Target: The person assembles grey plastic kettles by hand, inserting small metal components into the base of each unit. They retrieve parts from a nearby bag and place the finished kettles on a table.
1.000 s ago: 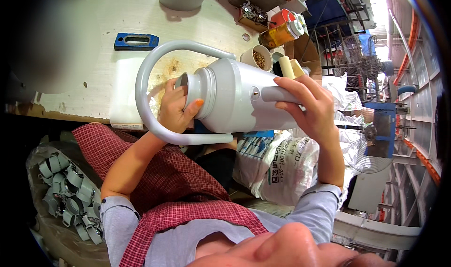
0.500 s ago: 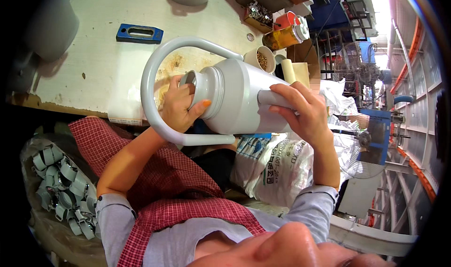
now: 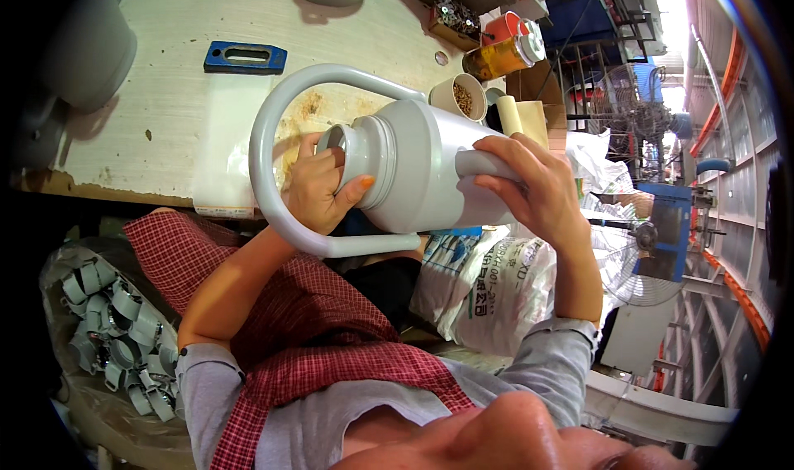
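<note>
A light grey thermos jug lies on its side between my hands, its mouth toward my left. Its hoop carrying handle swings out around the neck and my left wrist. My left hand is closed on the neck, the thumb along the collar and some fingers reaching into the mouth, where their tips are hidden. At the other end, my right hand wraps around the jug's side grip, thumb below and fingers above. The jug's base is hidden behind that hand.
On the pale table lie a blue slotted block and a cup of small brass-coloured parts. Beyond stand a jar of yellow liquid and a box of metal bits. A bag of grey clamp-like rings sits lower left; white sacks lie right.
The jug's side grip has turned slightly under my right hand, whose fingers sit a little higher on it. My left hand keeps its hold at the neck.
</note>
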### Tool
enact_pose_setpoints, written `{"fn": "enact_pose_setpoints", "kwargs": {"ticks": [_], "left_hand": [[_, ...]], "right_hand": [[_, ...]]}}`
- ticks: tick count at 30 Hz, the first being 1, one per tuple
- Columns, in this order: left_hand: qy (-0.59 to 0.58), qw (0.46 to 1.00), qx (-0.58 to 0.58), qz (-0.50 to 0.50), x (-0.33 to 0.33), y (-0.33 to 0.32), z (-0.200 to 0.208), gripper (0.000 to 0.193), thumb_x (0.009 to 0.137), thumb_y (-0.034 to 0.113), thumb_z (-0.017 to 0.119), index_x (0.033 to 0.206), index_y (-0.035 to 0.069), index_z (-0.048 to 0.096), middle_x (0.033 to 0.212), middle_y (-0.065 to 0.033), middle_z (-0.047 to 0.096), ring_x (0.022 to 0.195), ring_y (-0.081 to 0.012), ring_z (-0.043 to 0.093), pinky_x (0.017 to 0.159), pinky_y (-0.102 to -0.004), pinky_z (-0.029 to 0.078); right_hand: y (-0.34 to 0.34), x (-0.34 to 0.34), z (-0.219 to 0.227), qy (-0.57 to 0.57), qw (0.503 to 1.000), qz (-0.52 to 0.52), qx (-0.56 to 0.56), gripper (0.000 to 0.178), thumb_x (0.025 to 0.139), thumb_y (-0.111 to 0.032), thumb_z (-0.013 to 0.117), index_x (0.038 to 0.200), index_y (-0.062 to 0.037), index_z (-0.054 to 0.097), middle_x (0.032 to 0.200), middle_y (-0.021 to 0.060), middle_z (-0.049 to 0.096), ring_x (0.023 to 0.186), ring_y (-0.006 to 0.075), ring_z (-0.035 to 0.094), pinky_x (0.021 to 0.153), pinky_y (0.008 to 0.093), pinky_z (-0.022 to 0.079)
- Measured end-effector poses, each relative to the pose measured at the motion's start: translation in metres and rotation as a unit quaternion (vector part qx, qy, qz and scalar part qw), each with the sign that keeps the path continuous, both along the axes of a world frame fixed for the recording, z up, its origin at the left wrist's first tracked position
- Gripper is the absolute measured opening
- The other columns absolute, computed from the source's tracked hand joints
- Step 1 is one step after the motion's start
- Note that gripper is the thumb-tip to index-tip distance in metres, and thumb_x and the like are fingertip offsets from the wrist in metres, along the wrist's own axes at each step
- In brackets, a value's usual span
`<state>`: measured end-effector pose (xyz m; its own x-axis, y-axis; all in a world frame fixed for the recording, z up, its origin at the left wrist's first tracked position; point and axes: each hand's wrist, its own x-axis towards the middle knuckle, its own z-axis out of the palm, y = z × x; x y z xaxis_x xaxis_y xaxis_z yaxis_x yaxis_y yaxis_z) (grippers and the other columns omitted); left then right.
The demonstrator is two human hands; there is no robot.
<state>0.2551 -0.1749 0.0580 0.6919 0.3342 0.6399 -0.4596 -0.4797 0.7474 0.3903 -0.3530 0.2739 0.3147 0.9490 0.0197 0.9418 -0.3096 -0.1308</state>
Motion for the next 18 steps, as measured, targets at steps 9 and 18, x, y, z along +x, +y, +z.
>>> {"fn": "enact_pose_setpoints", "kwargs": {"ticks": [9,18], "left_hand": [[0.036,0.998,-0.037,0.037,-0.001,-0.017,0.007,0.037,0.099,0.029,0.053,0.077,0.001,0.065,0.075,-0.0118,0.063,0.076,-0.0305,0.060,0.092,-0.0458,0.036],[0.050,0.929,-0.325,0.167,-0.017,0.004,0.000,0.049,0.101,0.042,0.054,0.095,-0.005,0.067,0.086,-0.0061,0.067,0.077,-0.0127,0.060,0.066,-0.0280,0.050]], "right_hand": [[-0.009,0.003,-0.002,-0.018,0.999,-0.022,-0.015,0.034,0.080,-0.027,0.076,0.109,-0.0118,0.067,0.092,0.0062,0.069,0.078,0.0260,0.068,0.069,0.0365,0.053],[0.031,0.035,0.001,-0.210,0.928,0.241,0.193,0.039,0.076,-0.036,0.080,0.108,-0.0184,0.066,0.082,-0.0003,0.064,0.067,0.0225,0.064,0.055,0.0339,0.050]]}}
